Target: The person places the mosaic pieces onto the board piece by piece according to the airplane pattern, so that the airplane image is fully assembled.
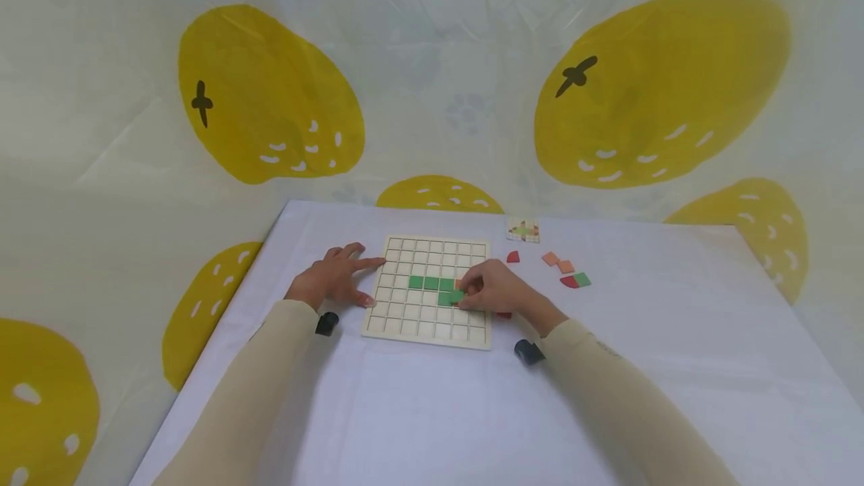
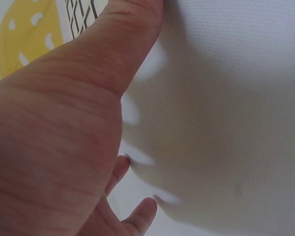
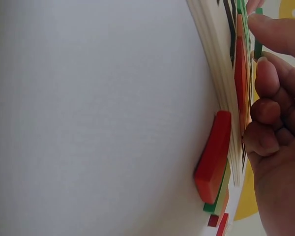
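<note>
A pale wooden grid board lies on the white-covered table. Several green square tiles form a row across its middle, with another green tile just below and a bit of an orange tile partly hidden by fingers. Between thumb and fingertips, my right hand pinches a green square tile low over the board's right half. My left hand is spread at the board's left side, index finger and thumb touching its edge, the other fingers over the cloth.
Beyond the board's right corner lies a small picture card. Right of the board are a red quarter-round piece, orange tiles, a second red piece and a green tile. Another red piece lies against the board's right edge.
</note>
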A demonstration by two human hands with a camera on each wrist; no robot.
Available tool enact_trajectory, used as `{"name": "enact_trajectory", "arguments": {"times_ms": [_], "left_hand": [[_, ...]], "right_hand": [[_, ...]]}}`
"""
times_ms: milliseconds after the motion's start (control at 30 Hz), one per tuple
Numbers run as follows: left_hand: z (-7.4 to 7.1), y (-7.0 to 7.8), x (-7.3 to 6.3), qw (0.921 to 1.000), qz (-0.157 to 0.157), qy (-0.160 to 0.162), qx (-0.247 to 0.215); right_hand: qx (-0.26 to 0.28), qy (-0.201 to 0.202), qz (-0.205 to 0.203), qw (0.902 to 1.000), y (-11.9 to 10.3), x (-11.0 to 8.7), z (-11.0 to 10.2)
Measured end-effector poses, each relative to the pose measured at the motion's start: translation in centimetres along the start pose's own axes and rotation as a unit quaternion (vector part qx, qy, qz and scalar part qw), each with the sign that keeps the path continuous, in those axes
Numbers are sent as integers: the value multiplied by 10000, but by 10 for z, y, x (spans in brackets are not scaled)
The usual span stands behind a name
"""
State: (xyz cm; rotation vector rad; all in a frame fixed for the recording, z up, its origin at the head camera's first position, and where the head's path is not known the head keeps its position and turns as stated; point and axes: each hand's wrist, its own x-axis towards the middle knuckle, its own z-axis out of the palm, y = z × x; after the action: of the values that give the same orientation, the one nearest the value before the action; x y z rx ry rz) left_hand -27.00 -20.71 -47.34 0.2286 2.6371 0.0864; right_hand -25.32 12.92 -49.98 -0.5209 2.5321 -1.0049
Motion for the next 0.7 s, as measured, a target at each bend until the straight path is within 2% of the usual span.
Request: {"name": "enact_trajectory", "arguments": {"times_ms": [333, 700], "left_hand": [[1, -1, 3, 10000, -10, -4, 20], [0, -1, -1, 9999, 142, 70, 52]], "right_hand": [[-11, 31, -106, 9999, -3, 6, 6], [42, 82, -374, 9993, -8, 11, 14]]}}
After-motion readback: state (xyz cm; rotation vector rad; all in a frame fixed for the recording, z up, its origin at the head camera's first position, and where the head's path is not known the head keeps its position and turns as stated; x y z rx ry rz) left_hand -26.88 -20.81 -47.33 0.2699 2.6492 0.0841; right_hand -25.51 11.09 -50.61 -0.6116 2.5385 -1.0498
